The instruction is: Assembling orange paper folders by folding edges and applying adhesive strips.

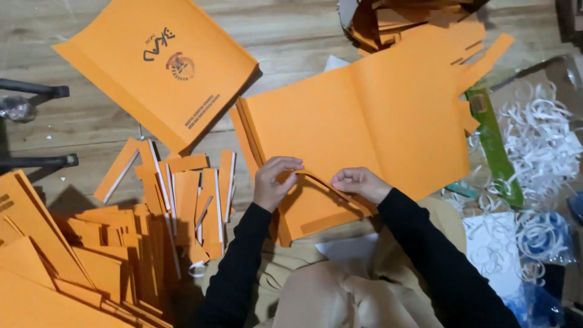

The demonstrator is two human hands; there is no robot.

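sheet: orange paper sheet [358,127] flat on floor ahead of knees
strip: thin strip [322,184] lifted along near edge
left hand [273,182]: pinching strip end
right hand [359,183]: pinching strip, pressing sheet
step: probably peeling; next needs steady pull
around: cut pieces [182,194] left, white curls [537,130] right

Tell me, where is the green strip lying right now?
In the head view, the green strip lies on the right side of the floor, between the large orange sheet and the pile of white paper curls.

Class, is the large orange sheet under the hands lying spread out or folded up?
Spread out: the orange sheet lies flat on the floor, one crease showing.
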